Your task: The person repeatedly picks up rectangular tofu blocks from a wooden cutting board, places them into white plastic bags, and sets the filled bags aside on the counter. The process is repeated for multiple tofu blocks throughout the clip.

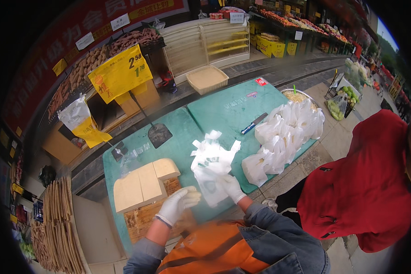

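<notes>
White plastic carrier bags (214, 164) lie in a flat stack on the green table (226, 106). My right hand (228, 186), in a white glove, is at the near end of the stack; its fingertips blend into the white plastic, so its grip cannot be told. My left hand (181, 202), also gloved, is raised just left of the bags, above the edge of a wooden board (140, 222), with fingers together and nothing visible in them. Large pale blocks that look like tofu (140, 186) rest on the board. A knife with a blue handle (254, 124) lies beyond the bags.
Filled white bags (284, 137) crowd the table's right side, by a metal bowl (296, 97). Price signs on stands (121, 73) rise at the far left edge. A person in a red jacket (356, 191) stands close on the right. A shallow basket (207, 78) sits beyond the table.
</notes>
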`<state>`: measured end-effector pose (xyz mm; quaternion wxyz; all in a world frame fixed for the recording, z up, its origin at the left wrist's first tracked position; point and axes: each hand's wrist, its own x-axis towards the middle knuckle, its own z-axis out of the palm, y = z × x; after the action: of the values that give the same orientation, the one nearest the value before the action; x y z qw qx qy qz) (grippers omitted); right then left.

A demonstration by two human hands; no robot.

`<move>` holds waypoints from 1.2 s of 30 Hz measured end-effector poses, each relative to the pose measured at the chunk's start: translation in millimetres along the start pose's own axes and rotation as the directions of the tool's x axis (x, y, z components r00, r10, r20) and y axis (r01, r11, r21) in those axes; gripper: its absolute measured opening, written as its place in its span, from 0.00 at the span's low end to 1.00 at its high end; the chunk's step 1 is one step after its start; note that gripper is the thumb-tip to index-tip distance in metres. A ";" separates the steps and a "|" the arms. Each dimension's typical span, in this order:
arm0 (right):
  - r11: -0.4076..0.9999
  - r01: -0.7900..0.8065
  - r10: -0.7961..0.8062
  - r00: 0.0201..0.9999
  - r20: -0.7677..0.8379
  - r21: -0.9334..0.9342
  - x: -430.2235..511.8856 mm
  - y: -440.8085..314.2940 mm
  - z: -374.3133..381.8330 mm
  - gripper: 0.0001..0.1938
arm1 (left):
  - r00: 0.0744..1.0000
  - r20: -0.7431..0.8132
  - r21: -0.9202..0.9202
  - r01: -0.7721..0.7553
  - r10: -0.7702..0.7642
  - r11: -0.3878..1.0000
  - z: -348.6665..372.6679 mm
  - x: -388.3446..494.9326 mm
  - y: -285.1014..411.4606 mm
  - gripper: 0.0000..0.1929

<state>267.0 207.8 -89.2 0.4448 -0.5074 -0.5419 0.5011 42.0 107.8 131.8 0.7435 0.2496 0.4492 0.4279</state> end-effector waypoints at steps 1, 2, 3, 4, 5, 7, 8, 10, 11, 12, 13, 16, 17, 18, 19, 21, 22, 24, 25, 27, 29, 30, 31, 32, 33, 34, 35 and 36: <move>0.989 -0.068 0.076 0.996 -0.057 0.135 9.7 -14.6 -6.9 0.12 | 0.999 0.050 -0.042 0.000 0.002 0.999 -7.2 5.7 -8.4 0.19; 0.923 -0.140 0.146 0.989 0.010 0.359 13.4 -30.6 -18.7 0.12 | 0.997 -0.021 -0.053 0.074 -0.075 0.996 -14.4 8.7 -14.5 0.19; 0.845 -0.187 0.167 0.982 0.084 0.501 17.2 -47.5 -31.8 0.13 | 0.998 -0.017 -0.056 0.058 -0.059 0.997 -18.8 12.1 -19.4 0.18; 0.832 -0.015 -0.022 0.998 0.059 0.555 15.2 -62.9 -39.1 0.13 | 0.999 0.032 -0.049 0.018 -0.017 0.999 -22.2 14.1 -22.8 0.18; 0.840 -0.069 0.032 0.996 0.078 0.539 18.2 -80.6 -45.9 0.12 | 0.999 0.043 -0.037 -0.016 0.018 0.999 -22.5 16.4 -25.3 0.18; 0.823 -0.003 -0.031 0.998 0.051 0.568 14.8 -111.1 -52.0 0.10 | 0.996 0.061 0.014 -0.072 0.071 0.997 -18.5 20.8 -29.1 0.21; 0.859 -0.069 0.028 0.996 0.089 0.507 11.6 -124.5 -50.4 0.10 | 0.999 0.022 0.049 -0.049 0.048 0.998 -13.9 23.7 -32.0 0.24; 0.889 -0.053 -0.038 0.982 0.187 0.455 1.8 -145.5 -41.9 0.09 | 0.996 0.002 0.078 -0.093 0.093 0.993 -4.8 32.2 -40.6 0.32; 0.937 0.048 -0.132 0.966 0.224 0.347 -5.2 -153.0 -29.5 0.07 | 0.986 0.054 0.060 -0.161 0.158 0.985 -2.4 39.9 -44.4 0.35; 0.943 0.320 -0.332 0.897 0.291 0.091 -9.6 -161.2 -16.2 0.07 | 0.982 0.067 0.073 -0.181 0.176 0.981 -3.5 47.1 -48.5 0.38; 0.876 0.476 -0.377 0.776 0.506 -0.076 -14.6 -171.0 -9.5 0.08 | 0.980 0.058 -0.020 -0.190 0.191 0.982 -6.2 56.7 -52.2 0.31; 0.711 0.680 -0.183 0.426 0.886 -0.180 5.8 -215.7 2.3 0.18 | 0.957 -0.248 -0.130 -0.183 0.147 0.975 -32.8 71.4 -66.2 0.13; 0.773 0.570 -0.024 0.465 0.885 -0.278 25.6 -240.4 -6.6 0.22 | 0.959 -0.278 -0.274 -0.130 0.050 0.953 -43.2 70.8 -72.6 0.12; 0.741 0.614 -0.175 0.569 0.803 -0.274 51.7 -271.0 -16.4 0.31 | 0.960 -0.279 -0.274 -0.073 -0.007 0.959 -54.1 69.4 -76.2 0.13; 0.787 0.549 -0.251 0.701 0.667 -0.281 81.3 -305.7 -27.0 0.36 | 0.947 -0.322 -0.282 -0.106 0.010 0.954 -61.5 67.1 -81.9 0.15; 0.564 0.691 -0.596 0.720 0.356 -0.452 146.0 -386.0 -49.5 0.39 | 0.984 -0.175 -0.450 -0.095 0.016 0.888 -72.1 60.1 -90.9 0.16; 0.523 0.668 -0.639 0.719 0.274 -0.530 174.3 -428.3 -57.3 0.39 | 0.981 -0.195 -0.447 -0.100 0.012 0.889 -74.0 59.2 -93.3 0.15; 0.454 0.628 -0.693 0.695 0.193 -0.632 210.5 -493.1 -63.0 0.39 | 0.974 -0.217 -0.432 -0.162 0.072 0.887 -74.3 56.3 -96.1 0.13; 0.326 0.521 -0.708 0.688 0.162 -0.789 221.2 -512.8 -63.1 0.40 | 0.969 -0.244 -0.451 -0.139 0.029 0.882 -74.0 55.4 -95.7 0.14; 0.357 0.446 -0.636 0.760 0.137 -0.821 228.4 -527.7 -56.0 0.40 | 0.964 -0.250 -0.437 -0.195 0.090 0.878 -74.4 55.0 -92.1 0.17; 0.556 0.696 -0.533 0.718 0.447 -0.455 209.7 -488.4 -47.6 0.42 | 0.966 -0.213 -0.399 -0.222 0.146 0.890 -78.1 51.2 -86.6 0.18; 0.589 0.775 -0.524 0.581 0.623 -0.227 193.3 -448.0 -41.6 0.44 | 0.958 -0.227 -0.377 -0.253 0.176 0.891 -80.5 47.5 -83.8 0.18; 0.792 0.610 -0.384 0.493 0.781 0.005 173.9 -399.3 -28.6 0.49 | 0.944 -0.249 -0.345 -0.295 0.216 0.891 -82.7 43.2 -81.2 0.18; 0.754 0.657 -0.357 0.387 0.850 0.017 145.9 -341.9 -14.8 0.53 | 0.937 -0.250 -0.322 -0.317 0.242 0.892 -84.4 39.1 -78.2 0.18; 0.777 0.629 -0.246 0.342 0.907 -0.026 115.1 -282.2 2.1 0.57 | 0.923 -0.263 -0.288 -0.352 0.280 0.891 -84.4 33.6 -77.1 0.17; 0.753 0.653 -0.172 0.313 0.934 -0.080 81.6 -223.9 25.6 0.57 | 0.892 -0.269 -0.245 -0.428 0.363 0.870 -82.7 30.6 -75.4 0.17; 0.592 0.728 0.031 0.407 0.913 -0.345 47.9 -170.7 41.9 0.59 | 0.898 -0.293 -0.217 -0.396 0.328 0.892 -79.2 27.8 -74.4 0.16; 0.518 0.773 0.070 0.388 0.919 -0.366 29.4 -128.2 58.6 0.48 | 0.893 -0.309 -0.171 -0.390 0.327 0.905 -73.7 24.4 -74.0 0.16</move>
<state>193.0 233.8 31.5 -0.0430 -0.1710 -0.9463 0.2709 13.1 90.2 30.1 0.6055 0.1801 0.4411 0.6375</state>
